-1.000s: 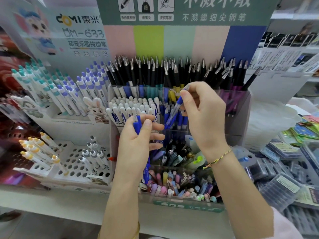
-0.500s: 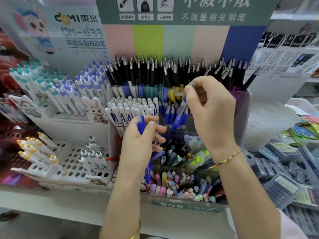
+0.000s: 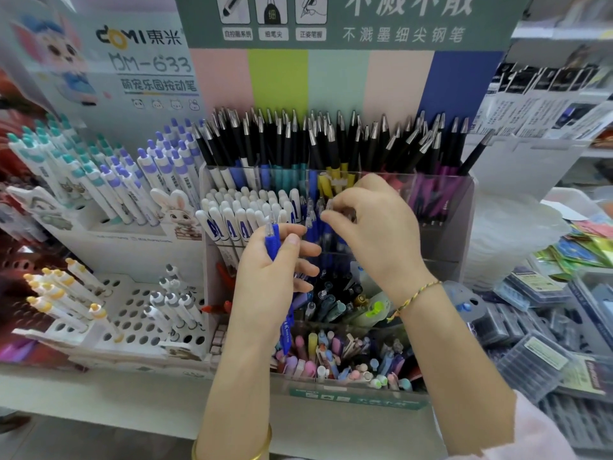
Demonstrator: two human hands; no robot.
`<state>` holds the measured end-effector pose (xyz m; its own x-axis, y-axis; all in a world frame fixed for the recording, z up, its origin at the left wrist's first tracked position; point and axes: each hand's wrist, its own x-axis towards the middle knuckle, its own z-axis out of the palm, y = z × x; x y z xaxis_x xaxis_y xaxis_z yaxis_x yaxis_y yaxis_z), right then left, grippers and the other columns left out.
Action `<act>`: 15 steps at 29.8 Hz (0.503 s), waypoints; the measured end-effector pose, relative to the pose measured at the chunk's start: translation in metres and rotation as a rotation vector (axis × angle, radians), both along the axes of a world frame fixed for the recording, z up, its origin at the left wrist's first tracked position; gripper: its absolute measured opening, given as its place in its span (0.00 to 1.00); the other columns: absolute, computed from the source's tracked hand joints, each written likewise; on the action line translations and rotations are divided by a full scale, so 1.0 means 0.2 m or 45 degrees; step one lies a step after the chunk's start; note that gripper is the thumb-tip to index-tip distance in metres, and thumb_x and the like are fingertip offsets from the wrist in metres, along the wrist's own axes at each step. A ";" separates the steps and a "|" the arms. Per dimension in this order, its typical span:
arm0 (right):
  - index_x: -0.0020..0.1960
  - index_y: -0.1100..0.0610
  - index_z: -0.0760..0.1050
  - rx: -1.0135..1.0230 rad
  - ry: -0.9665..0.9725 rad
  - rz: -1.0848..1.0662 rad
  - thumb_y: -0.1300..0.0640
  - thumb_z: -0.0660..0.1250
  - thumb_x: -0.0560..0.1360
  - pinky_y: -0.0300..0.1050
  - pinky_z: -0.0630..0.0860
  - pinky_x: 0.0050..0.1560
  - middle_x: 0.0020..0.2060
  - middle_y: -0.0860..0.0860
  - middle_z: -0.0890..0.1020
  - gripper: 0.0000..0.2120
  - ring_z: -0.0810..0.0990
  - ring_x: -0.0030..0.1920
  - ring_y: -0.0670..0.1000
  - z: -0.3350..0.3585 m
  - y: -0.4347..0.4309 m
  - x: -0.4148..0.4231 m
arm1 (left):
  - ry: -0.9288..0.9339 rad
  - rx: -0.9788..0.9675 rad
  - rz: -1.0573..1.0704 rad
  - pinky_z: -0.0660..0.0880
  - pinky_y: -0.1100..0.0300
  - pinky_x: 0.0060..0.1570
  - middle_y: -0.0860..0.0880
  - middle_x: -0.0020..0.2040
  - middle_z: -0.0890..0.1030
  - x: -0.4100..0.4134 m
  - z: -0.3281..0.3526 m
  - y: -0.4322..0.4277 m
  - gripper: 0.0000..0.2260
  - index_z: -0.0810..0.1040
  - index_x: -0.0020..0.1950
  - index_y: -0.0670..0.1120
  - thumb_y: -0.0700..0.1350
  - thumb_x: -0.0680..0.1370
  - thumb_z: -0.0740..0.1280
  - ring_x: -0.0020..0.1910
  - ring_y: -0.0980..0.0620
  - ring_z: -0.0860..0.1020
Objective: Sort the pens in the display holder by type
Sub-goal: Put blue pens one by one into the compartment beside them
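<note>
A clear tiered display holder (image 3: 464,207) stands on the shelf in front of me. Its back row holds black-capped pens (image 3: 331,141), and white-capped pens (image 3: 245,210) fill the left of the second tier, beside a group of blue pens (image 3: 315,227). Dark pens (image 3: 331,300) and mixed pastel pens (image 3: 348,360) fill the lower tiers. My left hand (image 3: 272,280) grips a blue pen (image 3: 272,242) upright in front of the white-capped pens. My right hand (image 3: 374,234) is over the blue group, fingertips pinching the clear top of a blue pen (image 3: 330,210) there; its shape is blurred.
Left of the holder is a white stand of teal and purple pens (image 3: 99,174). Below it, a perforated white rack (image 3: 132,313) has yellow-topped and grey-topped pens. Boxed refills (image 3: 530,327) are stacked at the right. The shelf's front edge (image 3: 99,393) runs below.
My right hand has come down with its blue pen from above the holder into the group of blue pens. My left hand keeps its blue pen and has barely moved.
</note>
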<state>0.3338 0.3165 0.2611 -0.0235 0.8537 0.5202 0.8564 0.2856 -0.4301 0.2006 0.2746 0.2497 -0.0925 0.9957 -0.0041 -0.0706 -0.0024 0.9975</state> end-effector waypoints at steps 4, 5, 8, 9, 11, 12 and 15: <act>0.50 0.54 0.80 -0.049 -0.125 -0.059 0.48 0.69 0.73 0.43 0.65 0.41 0.46 0.49 0.70 0.11 0.72 0.51 0.52 0.00 -0.01 -0.02 | 0.005 -0.003 0.000 0.75 0.65 0.28 0.47 0.40 0.82 -0.01 0.00 0.00 0.07 0.75 0.53 0.45 0.39 0.82 0.58 0.31 0.57 0.77; 0.51 0.54 0.80 -0.044 -0.085 -0.052 0.49 0.70 0.73 0.42 0.66 0.42 0.46 0.48 0.70 0.11 0.72 0.51 0.52 0.00 -0.01 -0.02 | 0.004 -0.003 0.001 0.75 0.65 0.28 0.47 0.40 0.82 -0.01 0.00 0.00 0.07 0.75 0.53 0.45 0.39 0.82 0.58 0.31 0.57 0.77; 0.48 0.54 0.80 -0.023 0.064 -0.035 0.51 0.70 0.73 0.42 0.69 0.41 0.45 0.48 0.72 0.08 0.74 0.49 0.51 -0.01 0.00 -0.01 | 0.007 -0.006 0.001 0.75 0.65 0.29 0.47 0.41 0.82 -0.01 0.00 0.00 0.07 0.75 0.54 0.45 0.39 0.82 0.58 0.31 0.57 0.77; 0.46 0.54 0.80 -0.014 0.040 -0.045 0.51 0.70 0.73 0.42 0.68 0.40 0.45 0.48 0.72 0.07 0.73 0.48 0.51 -0.01 0.00 -0.01 | 0.008 -0.007 0.000 0.75 0.65 0.29 0.47 0.41 0.82 -0.01 -0.01 0.00 0.07 0.75 0.54 0.45 0.39 0.82 0.58 0.31 0.57 0.77; 0.44 0.54 0.81 0.026 -0.049 -0.054 0.52 0.71 0.72 0.43 0.66 0.38 0.44 0.48 0.70 0.06 0.72 0.48 0.52 -0.03 -0.01 -0.02 | 0.005 -0.005 -0.006 0.75 0.65 0.28 0.48 0.40 0.82 -0.01 0.00 0.00 0.07 0.75 0.54 0.45 0.39 0.82 0.58 0.31 0.57 0.77; 0.44 0.55 0.81 0.039 -0.092 -0.050 0.52 0.72 0.71 0.43 0.65 0.38 0.44 0.48 0.69 0.06 0.72 0.48 0.52 -0.03 -0.01 -0.03 | 0.001 -0.002 -0.007 0.74 0.65 0.28 0.48 0.39 0.82 -0.01 0.00 0.00 0.07 0.75 0.54 0.44 0.40 0.82 0.58 0.30 0.56 0.77; 0.46 0.55 0.80 0.016 -0.087 0.008 0.52 0.74 0.70 0.40 0.67 0.41 0.46 0.48 0.69 0.09 0.72 0.49 0.50 -0.03 0.01 0.00 | -0.011 0.018 -0.011 0.70 0.65 0.24 0.50 0.35 0.80 0.00 0.00 0.00 0.07 0.75 0.54 0.45 0.41 0.82 0.58 0.25 0.57 0.71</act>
<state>0.3335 0.3180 0.2549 -0.0644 0.8468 0.5280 0.8819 0.2959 -0.3669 0.2007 0.2744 0.2504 -0.0843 0.9964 0.0095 -0.0789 -0.0162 0.9968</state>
